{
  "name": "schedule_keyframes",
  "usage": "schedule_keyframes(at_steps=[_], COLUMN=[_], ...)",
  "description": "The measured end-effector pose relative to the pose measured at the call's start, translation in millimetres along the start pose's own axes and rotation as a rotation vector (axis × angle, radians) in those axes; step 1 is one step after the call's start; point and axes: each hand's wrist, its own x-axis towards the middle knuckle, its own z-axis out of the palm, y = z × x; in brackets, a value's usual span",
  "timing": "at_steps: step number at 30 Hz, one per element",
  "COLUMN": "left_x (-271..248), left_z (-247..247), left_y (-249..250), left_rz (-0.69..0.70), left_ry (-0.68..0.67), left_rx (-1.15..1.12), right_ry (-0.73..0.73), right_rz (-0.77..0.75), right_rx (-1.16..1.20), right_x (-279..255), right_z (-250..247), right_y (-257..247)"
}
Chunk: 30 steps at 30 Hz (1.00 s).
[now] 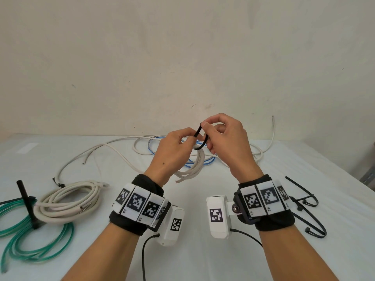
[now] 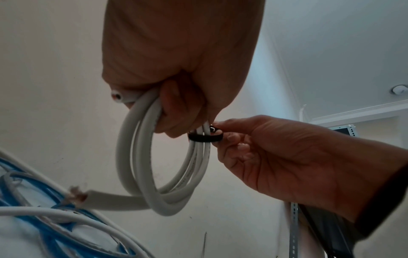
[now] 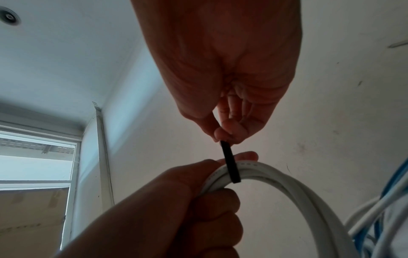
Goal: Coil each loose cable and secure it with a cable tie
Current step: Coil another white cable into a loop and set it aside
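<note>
White cloth-covered table [image 1: 203, 209] against a plain cream wall, cables everywhere. I read this as the tying step on the current bundle: my left hand [image 1: 174, 151] is raised above the table, fingers [image 2: 176, 111] curled round the top of a small coil of thick white round cable [image 2: 141, 157], which hangs below the fist with its cut end [image 2: 77, 195] sticking out loose. A black plastic cable tie [image 1: 199, 138] is looped round the coil strands just beside the left fingers. My right hand [image 1: 227, 142] pinches the tie's upper end between thumb and forefinger; the other right fingers [image 3: 234, 129] are tucked in. From the left wrist view the tie's head seems to sit at the right fingertips, touching the strands, but I can't tell whether the tail is already through the head.

Next move, my guess: feed or pull the tail through and cinch it while the left hand keeps the loops together; if that hold slackens, the loops could spread.

Done so far by the look of it: a bigger white coil [image 1: 69, 201] and a green coil [image 1: 38, 236] at left with a black tie [image 1: 26, 201] standing up. Still loose behind: white cables [image 1: 113, 147] and a blue one [image 1: 151, 146]. Spare black ties [image 1: 304, 201] lie at right.
</note>
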Motion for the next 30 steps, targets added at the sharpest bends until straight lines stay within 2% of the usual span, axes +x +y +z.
schedule_keyframes(at_steps=[7,20,30], left_x=[1.3,1.7,6.8], left_z=[0.3,-2.9,-2.5], left_y=[-1.4,-0.8,-5.9], left_rz=[0.049,0.109,0.131], left_ry=[0.037,0.060,0.047], left_rx=[0.000,0.155,0.108], right_ry=[0.025,-0.007,-0.075], right_rz=[-0.001,-0.019,0.063], right_rx=[0.025,-0.003,0.077], right_x=[1.1,-2.0,-2.2], right_z=[2.3,-0.3,-0.9], right_y=[0.5,-0.7,-1.6])
